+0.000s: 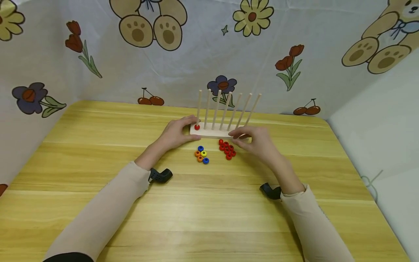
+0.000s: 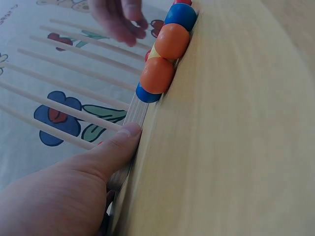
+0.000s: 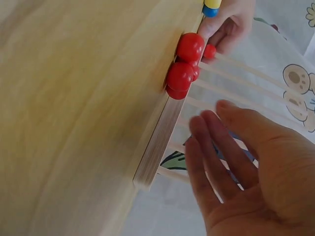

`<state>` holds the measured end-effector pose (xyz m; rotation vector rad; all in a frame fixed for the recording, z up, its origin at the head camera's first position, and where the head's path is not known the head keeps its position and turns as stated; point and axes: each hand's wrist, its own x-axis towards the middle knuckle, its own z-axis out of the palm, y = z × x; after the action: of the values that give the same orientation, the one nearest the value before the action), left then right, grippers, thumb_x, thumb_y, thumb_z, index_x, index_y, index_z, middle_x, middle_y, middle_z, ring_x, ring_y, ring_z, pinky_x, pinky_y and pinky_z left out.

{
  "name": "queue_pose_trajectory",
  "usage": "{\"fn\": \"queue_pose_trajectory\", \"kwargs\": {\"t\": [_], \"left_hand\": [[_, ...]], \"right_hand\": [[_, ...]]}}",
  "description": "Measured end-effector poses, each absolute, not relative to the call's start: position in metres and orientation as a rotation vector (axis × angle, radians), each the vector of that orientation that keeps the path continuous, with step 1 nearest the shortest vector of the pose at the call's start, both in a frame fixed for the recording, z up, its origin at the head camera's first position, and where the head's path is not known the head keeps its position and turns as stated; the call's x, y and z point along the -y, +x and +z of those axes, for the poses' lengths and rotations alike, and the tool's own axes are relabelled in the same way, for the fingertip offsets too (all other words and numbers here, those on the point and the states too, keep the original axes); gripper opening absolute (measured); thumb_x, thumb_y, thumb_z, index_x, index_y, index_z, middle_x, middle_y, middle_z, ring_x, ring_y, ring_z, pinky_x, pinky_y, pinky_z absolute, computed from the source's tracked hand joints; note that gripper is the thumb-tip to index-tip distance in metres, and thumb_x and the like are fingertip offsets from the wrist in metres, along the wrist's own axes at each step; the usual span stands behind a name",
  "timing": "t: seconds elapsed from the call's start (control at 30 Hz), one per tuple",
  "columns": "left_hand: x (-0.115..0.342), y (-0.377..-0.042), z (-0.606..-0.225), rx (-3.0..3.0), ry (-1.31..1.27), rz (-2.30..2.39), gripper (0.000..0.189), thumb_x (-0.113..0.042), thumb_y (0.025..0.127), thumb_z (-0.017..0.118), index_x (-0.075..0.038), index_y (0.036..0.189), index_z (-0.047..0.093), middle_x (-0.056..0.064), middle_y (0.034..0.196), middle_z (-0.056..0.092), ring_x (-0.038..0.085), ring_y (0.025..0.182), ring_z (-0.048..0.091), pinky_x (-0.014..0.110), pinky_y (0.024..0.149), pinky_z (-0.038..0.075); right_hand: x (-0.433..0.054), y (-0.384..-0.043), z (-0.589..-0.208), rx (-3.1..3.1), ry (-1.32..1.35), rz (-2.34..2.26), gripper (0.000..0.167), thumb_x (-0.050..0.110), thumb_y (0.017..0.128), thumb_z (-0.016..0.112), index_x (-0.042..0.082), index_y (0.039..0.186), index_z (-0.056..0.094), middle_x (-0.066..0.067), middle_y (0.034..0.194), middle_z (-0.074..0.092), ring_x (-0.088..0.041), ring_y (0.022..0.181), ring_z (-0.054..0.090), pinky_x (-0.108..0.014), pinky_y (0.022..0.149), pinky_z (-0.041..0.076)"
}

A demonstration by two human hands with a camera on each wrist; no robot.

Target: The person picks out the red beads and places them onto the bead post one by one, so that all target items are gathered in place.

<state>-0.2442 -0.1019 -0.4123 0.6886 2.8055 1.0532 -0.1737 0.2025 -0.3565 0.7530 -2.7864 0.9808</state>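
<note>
A pale wooden peg stand (image 1: 212,133) has several upright pegs in a row. Around its left end my left hand (image 1: 175,133) grips the base, thumb on the front edge and fingers partly hidden behind. One red bead (image 1: 197,127) sits at the foot of the leftmost peg. My right hand (image 1: 256,142) hovers by the stand's right end; the right wrist view shows its fingers (image 3: 211,152) loosely bent and holding nothing. Just before the stand lie a cluster of red beads (image 1: 228,157) and, left of it, blue beads (image 1: 206,161), orange beads (image 1: 197,154) and a yellow bead (image 1: 203,154).
The wooden table (image 1: 196,211) runs back to a patterned cloth (image 1: 196,69) hanging right behind the stand. A white wall (image 1: 386,120) stands past the right table edge. Black wrist devices (image 1: 162,175) stick out from both sleeves.
</note>
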Motion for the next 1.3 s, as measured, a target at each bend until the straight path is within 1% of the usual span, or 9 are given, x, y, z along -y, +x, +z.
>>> {"fn": "queue_pose_trajectory", "kwargs": {"t": [0.07,0.17,0.4,0.57,0.77,0.97,1.13,1.3], "left_hand": [[0.102,-0.244,-0.412,-2.799,0.695,1.059,0.074,-0.056,0.083,0.076,-0.026,0.147,0.053,0.0,0.161,0.039,0.026,0.15,0.035,0.05,0.124,0.026],[0.102,-0.244,-0.412,-2.796,0.698,1.07,0.073,-0.056,0.083,0.076,-0.025,0.146,0.053,0.0,0.161,0.04,0.026,0.15,0.035,0.05,0.124,0.026],[0.102,-0.242,-0.41,-2.798,0.696,1.07,0.072,-0.054,0.084,0.076,-0.025,0.146,0.054,0.0,0.161,0.04,0.026,0.15,0.035,0.049,0.125,0.026],[0.101,-0.241,-0.409,-2.787,0.687,1.08,0.072,-0.053,0.084,0.077,-0.024,0.146,0.054,0.0,0.161,0.04,0.025,0.15,0.035,0.048,0.125,0.026],[0.101,-0.242,-0.41,-2.791,0.681,1.081,0.072,-0.053,0.084,0.077,-0.024,0.146,0.054,0.0,0.161,0.04,0.025,0.15,0.035,0.048,0.125,0.026],[0.103,-0.242,-0.409,-2.794,0.679,1.088,0.073,-0.052,0.083,0.078,-0.026,0.146,0.053,0.0,0.161,0.04,0.026,0.151,0.034,0.05,0.125,0.026],[0.103,-0.241,-0.408,-2.794,0.684,1.101,0.072,-0.052,0.084,0.078,-0.025,0.146,0.054,0.001,0.16,0.041,0.026,0.15,0.035,0.049,0.124,0.026],[0.102,-0.238,-0.406,-2.795,0.686,1.102,0.07,-0.05,0.084,0.078,-0.025,0.145,0.056,0.001,0.159,0.042,0.026,0.15,0.036,0.05,0.125,0.025]], "right_hand": [[-0.202,-0.174,-0.358,2.842,0.76,0.994,0.017,0.011,0.091,0.075,0.012,0.107,0.077,-0.004,0.106,0.077,-0.019,0.094,0.073,-0.039,0.084,0.062],[-0.201,-0.173,-0.36,2.912,0.743,0.999,0.016,0.011,0.09,0.075,0.01,0.106,0.077,-0.004,0.104,0.077,-0.019,0.094,0.072,-0.038,0.085,0.062],[-0.197,-0.173,-0.365,2.979,0.727,0.928,0.013,0.013,0.089,0.077,0.012,0.102,0.078,-0.001,0.097,0.077,-0.015,0.089,0.072,-0.035,0.081,0.062],[-0.196,-0.174,-0.367,2.997,0.709,0.896,0.011,0.013,0.089,0.077,0.013,0.1,0.078,0.002,0.095,0.076,-0.012,0.087,0.071,-0.032,0.079,0.062],[-0.195,-0.174,-0.367,2.98,0.71,0.9,0.011,0.013,0.088,0.078,0.012,0.099,0.078,0.002,0.093,0.075,-0.013,0.084,0.07,-0.032,0.077,0.062],[-0.194,-0.172,-0.363,2.933,0.652,0.939,0.012,0.012,0.086,0.079,0.011,0.098,0.077,0.0,0.092,0.076,-0.015,0.085,0.071,-0.034,0.079,0.062],[-0.195,-0.172,-0.361,2.861,0.624,0.999,0.011,0.007,0.087,0.077,0.007,0.098,0.076,-0.003,0.092,0.076,-0.017,0.084,0.073,-0.035,0.077,0.063],[-0.196,-0.172,-0.358,2.766,0.649,1.049,0.012,0.004,0.087,0.075,0.005,0.099,0.075,-0.006,0.096,0.074,-0.021,0.087,0.073,-0.038,0.078,0.063]]}}
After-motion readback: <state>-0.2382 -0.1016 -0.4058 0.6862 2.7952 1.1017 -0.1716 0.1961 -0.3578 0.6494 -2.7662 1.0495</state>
